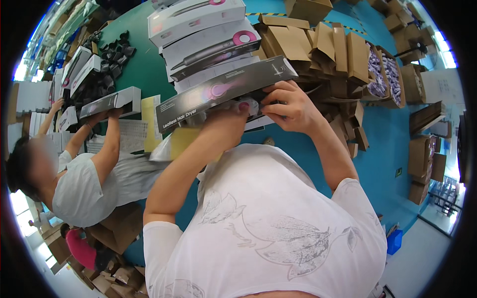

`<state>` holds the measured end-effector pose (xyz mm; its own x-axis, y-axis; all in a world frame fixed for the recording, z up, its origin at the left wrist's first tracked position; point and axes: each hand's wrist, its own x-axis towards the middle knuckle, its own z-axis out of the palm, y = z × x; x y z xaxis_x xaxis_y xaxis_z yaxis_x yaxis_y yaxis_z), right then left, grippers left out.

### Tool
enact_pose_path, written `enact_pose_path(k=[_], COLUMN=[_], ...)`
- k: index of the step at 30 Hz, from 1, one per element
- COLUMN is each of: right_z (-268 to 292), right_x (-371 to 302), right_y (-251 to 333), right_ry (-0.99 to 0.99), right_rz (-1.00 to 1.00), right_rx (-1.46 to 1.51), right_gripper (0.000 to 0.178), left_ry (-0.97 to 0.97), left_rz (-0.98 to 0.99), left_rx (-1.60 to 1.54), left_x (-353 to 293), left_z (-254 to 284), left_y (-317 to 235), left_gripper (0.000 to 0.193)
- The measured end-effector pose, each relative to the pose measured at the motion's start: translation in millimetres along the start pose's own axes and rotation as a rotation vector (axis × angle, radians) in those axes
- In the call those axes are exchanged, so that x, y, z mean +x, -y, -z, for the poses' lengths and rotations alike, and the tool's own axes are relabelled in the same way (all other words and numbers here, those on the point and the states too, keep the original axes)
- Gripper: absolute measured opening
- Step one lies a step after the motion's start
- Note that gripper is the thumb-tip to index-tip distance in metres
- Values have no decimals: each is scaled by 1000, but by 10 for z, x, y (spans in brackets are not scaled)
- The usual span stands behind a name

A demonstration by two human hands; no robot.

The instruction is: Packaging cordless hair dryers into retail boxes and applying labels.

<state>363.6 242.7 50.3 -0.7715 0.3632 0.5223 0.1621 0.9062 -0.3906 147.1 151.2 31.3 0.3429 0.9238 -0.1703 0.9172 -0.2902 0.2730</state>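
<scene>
Containers first. One long dark box, pictured with a pink glow, lay slantwise directly before the wearer, between both hands; its inside could not be seen. Just below its near edge, a clear-wrapped item with a pink end, contents otherwise hidden. Left hand: beside that item, fingers curled, mostly hidden; could not tell whether they gripped it. Right hand: at the box's right end, fingers bent, fingertips against its near edge; could not tell whether they pinched it.

Beyond, a stack of white boxes; at least two bore a device picture with a pink ring. To the right, two open cartons full of purple-and-white packets, too many and small to count. Near them, many brown cartons, overlapping, uncounted.

Left side: one co-worker in a pale top, both hands at one grey box. Behind that, a heap of black pieces on the green table, pieces not countable.
</scene>
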Motion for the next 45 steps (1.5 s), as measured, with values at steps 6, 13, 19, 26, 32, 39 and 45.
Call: enact_pose_path(k=[6, 13, 19, 26, 32, 39, 45], right_z=[-80, -634, -878, -958, -952, -1036, -1048], right_x=[-264, -723, -709, -499, -248, -85, -3], right_y=[-12, -168, -119, -135, -112, -152, -201], right_ry=[-96, -378, -507, -485, -276, -126, -43], right_rz=[-93, -571, -1036, -1182, -1180, -1188, -1235], right_rx=[-5, 276, 739, 875, 944, 875, 778], right_gripper=[22, 15, 12, 17, 22, 23, 25], left_ry=[182, -98, 249, 325, 216, -34, 147], left_rz=[-161, -278, -168, -107, -111, -113, -67], left_rx=[215, -9, -22, -191, -134, -546, -590], left_x=[570, 816, 857, 535, 329, 272, 418], left_z=[-320, -609, -430, -524, -564, -1025, -686], left_y=[66, 403, 442, 650, 616, 690, 754], left_gripper=[64, 32, 19, 26, 24, 29, 20])
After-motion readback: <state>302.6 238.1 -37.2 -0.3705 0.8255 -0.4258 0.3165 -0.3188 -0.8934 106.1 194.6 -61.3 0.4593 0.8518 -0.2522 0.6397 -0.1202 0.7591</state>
